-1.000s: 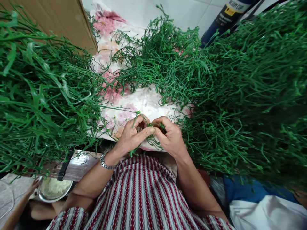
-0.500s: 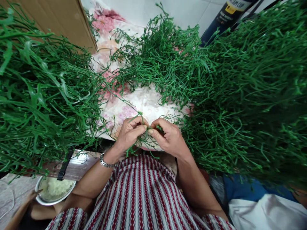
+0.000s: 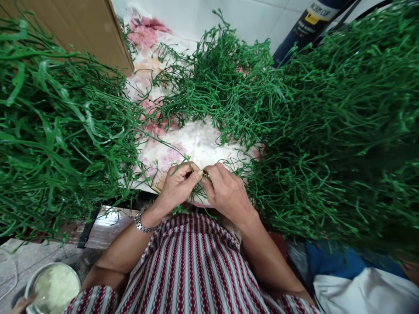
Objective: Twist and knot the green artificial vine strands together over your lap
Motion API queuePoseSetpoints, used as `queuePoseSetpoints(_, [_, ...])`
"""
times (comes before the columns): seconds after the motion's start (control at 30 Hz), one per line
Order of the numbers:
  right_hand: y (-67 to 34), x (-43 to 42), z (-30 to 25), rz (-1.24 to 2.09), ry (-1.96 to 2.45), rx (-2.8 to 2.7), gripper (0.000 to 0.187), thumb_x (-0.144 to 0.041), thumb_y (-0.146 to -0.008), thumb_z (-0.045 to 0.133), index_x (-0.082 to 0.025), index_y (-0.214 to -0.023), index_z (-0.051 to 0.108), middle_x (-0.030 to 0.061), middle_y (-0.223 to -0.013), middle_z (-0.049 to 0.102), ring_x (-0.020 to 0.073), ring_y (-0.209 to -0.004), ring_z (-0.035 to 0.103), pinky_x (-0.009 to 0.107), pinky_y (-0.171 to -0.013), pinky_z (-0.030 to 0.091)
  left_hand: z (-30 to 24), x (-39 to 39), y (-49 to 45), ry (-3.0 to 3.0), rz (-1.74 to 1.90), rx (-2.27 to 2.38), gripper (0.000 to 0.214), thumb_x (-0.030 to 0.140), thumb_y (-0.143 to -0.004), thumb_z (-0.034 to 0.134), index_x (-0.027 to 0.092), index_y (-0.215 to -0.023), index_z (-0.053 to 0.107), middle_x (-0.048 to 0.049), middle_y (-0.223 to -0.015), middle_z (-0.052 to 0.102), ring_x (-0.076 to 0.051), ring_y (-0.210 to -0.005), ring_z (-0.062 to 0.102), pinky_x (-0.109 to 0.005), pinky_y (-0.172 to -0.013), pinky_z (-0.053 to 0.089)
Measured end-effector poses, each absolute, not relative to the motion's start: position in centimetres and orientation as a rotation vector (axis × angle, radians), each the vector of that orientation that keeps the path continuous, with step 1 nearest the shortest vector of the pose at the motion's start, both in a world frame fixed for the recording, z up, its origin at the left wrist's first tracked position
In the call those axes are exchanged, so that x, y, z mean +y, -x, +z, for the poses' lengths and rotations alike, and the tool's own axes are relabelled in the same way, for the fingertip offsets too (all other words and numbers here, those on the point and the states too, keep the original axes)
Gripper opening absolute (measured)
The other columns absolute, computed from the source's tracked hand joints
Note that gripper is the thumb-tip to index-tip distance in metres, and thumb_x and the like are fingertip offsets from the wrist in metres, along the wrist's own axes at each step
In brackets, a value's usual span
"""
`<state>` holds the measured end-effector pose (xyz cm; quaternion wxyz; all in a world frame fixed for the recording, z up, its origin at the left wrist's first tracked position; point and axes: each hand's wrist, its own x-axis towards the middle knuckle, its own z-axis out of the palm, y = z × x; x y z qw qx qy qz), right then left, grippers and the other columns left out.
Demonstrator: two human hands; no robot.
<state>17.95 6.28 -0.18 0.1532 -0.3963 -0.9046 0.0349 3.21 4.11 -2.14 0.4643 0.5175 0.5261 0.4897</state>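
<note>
My left hand (image 3: pixel 179 185) is closed in a pinch on a thin green stem (image 3: pixel 186 158), whose end stands up above the fingers. Close against it, my right hand (image 3: pixel 225 189) is pinched too, its thumb and forefinger meeting the left fingertips on a bit of the same green stems. Exactly what lies between the right fingertips is mostly hidden. A few more green stems (image 3: pixel 180 210) hang below the hands near my lap. Both hands are over the near edge of a flowered cloth (image 3: pixel 199 139).
Big heaps of green stems lie on the left (image 3: pixel 65 131), at the back (image 3: pixel 235 83) and on the right (image 3: pixel 310 174). A cardboard box (image 3: pixel 88 30) and a dark blue vacuum cup package (image 3: pixel 304 26) stand behind. Another person's hand (image 3: pixel 24 303) touches a metal bowl (image 3: pixel 32 279) of pale food.
My right hand has turned so its back shows more, its fingers curling over the pinch. At lower left, the metal bowl and the other person's hand have shifted down and left.
</note>
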Motion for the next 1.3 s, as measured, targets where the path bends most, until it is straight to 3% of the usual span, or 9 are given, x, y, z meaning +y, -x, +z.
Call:
queuePoseSetpoints(0.2, [-18.4, 6.7, -0.1, 0.205, 1.039, -2.618, 0.013, -0.013, -0.083, 0.037, -0.018, -0.075, 0.045, 0.0033, -0.068, 0.049, 0.0157, -0.062, 0.044, 0.028, -0.057, 0.031, -1.7, 4.4, -3.4, -1.447, 1.121, 1.292, 0.025, 0.025, -0.083, 0.047, 0.015, -0.060, 0.047, 0.0033, -0.056, 0.039, -0.009, -0.055, 0.036, -0.023, -0.055, 0.029])
queuePoseSetpoints(0.4, [-18.9, 7.8, 0.1, 0.967, 0.874, -2.317, 0.025, -0.025, -0.088, 0.040, -0.019, -0.064, 0.036, -0.0042, -0.057, 0.034, 0.0091, -0.053, 0.034, 0.023, -0.052, 0.027, -2.5, 4.8, -3.0, -1.268, 1.186, 0.958, 0.024, 0.031, -0.081, 0.053, 0.015, -0.064, 0.049, 0.0031, -0.057, 0.039, -0.009, -0.054, 0.034, -0.023, -0.053, 0.028])
queuePoseSetpoints(0.67, [-18.4, 8.1, -0.5, 1.815, 0.718, -1.671, 0.026, -0.038, -0.084, 0.049, -0.017, -0.070, 0.045, -0.0060, -0.058, 0.033, 0.0062, -0.049, 0.026, 0.021, -0.047, 0.022, -2.2, 4.5, -4.1, -0.753, 1.326, 0.733, 0.024, 0.028, -0.073, 0.063, 0.014, -0.060, 0.050, 0.0035, -0.057, 0.038, -0.006, -0.052, 0.033, -0.020, -0.050, 0.024])
queuePoseSetpoints(1.03, [-17.7, 8.6, -0.8, 1.914, 0.792, -1.417, 0.027, -0.039, -0.073, 0.063, -0.016, -0.067, 0.051, -0.0053, -0.055, 0.038, 0.0066, -0.049, 0.030, 0.021, -0.047, 0.022, -1.1, 5.2, -4.9, -0.414, 1.396, 0.695, 0.024, 0.022, -0.061, 0.071, 0.012, -0.053, 0.051, 0.0044, -0.050, 0.043, -0.003, -0.043, 0.036, -0.015, -0.043, 0.028])
queuePoseSetpoints(1.3, [-16.8, 8.0, -0.4, 1.844, 0.609, -1.352, 0.029, -0.042, -0.077, 0.058, -0.017, -0.067, 0.051, -0.0031, -0.057, 0.040, 0.0091, -0.051, 0.036, 0.024, -0.048, 0.028, -0.9, 6.8, -4.8, -0.366, 1.501, 0.650, 0.026, 0.023, -0.058, 0.070, 0.014, -0.052, 0.046, 0.0049, -0.049, 0.040, -0.004, -0.043, 0.035, -0.017, -0.042, 0.029])
